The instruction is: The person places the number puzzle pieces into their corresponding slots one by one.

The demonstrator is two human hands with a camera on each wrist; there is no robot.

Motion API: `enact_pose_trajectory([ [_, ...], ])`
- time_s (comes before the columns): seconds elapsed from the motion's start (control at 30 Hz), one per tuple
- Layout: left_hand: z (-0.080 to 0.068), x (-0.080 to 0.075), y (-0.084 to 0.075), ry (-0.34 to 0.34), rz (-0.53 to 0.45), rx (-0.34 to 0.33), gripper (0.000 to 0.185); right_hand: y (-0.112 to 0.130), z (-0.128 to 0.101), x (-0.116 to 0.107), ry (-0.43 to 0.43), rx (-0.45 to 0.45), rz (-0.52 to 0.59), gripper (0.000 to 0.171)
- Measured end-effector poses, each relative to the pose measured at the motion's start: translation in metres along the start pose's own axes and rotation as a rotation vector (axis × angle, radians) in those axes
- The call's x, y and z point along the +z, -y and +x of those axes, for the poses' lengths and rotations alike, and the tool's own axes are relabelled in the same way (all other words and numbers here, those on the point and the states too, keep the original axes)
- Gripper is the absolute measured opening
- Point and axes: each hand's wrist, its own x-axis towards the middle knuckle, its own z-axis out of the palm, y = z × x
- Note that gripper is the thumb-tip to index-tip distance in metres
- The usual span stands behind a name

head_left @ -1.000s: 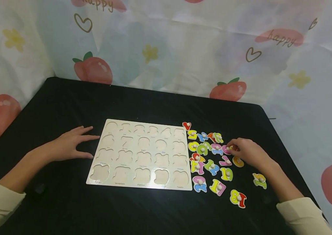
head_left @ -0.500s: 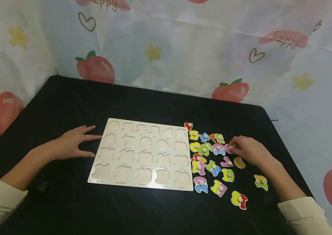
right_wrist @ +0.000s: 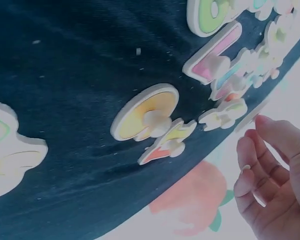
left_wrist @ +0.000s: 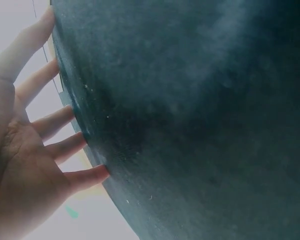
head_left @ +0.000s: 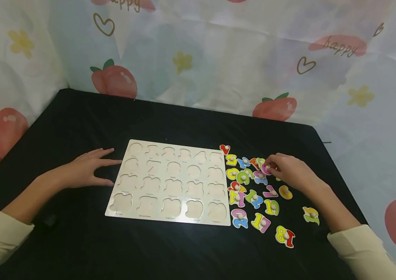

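My left hand (head_left: 83, 171) lies with fingers spread at the left edge of a pale wooden number-puzzle board (head_left: 164, 177), its fingertips at the rim. In the left wrist view that left hand (left_wrist: 35, 150) has its fingers stretched out over the dark tabletop. The board has rows of number-shaped recesses with no pieces in them. My right hand (head_left: 294, 169) pinches a round pink number puzzle piece (head_left: 264, 169) just above the back of the piece group. Fingers cover part of it, so its digit is unclear. The right wrist view shows this piece (right_wrist: 247, 119) almost edge-on.
Several knobbed number pieces crowd the board's right side, some overlapping, including a pink-and-blue 20 (head_left: 239, 219) and a yellow-and-red 18 (head_left: 285, 237). An orange piece (head_left: 285, 192) and a green-orange piece (head_left: 311, 215) lie farther right. A patterned curtain (head_left: 212, 70) hangs behind the black table (head_left: 141, 116).
The right hand has raised the pink piece off the table and shifted slightly left and away. A yellow piece now shows below that hand. The left hand has stayed put.
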Motion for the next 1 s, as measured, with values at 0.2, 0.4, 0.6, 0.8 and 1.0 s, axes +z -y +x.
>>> enact_pose_trajectory([
  [0.2,0.001,0.001,0.0,0.003,0.015,-0.003,0.071,0.01,0.012,0.0,-0.004,-0.046,-0.022,0.013],
  [0.4,-0.001,0.001,-0.001,0.005,0.012,-0.007,0.071,0.022,0.026,0.005,0.006,-0.057,-0.015,0.013],
  [0.6,-0.001,0.0,0.0,0.006,0.017,-0.008,0.071,0.037,0.039,0.008,0.018,-0.084,-0.039,0.014],
  [0.8,-0.001,0.001,0.0,0.001,0.02,-0.006,0.071,0.05,0.051,0.01,0.017,-0.139,-0.049,0.015],
  [1.0,-0.002,0.001,-0.001,0.001,0.025,-0.006,0.07,0.063,0.063,0.015,-0.006,-0.194,-0.077,0.013],
])
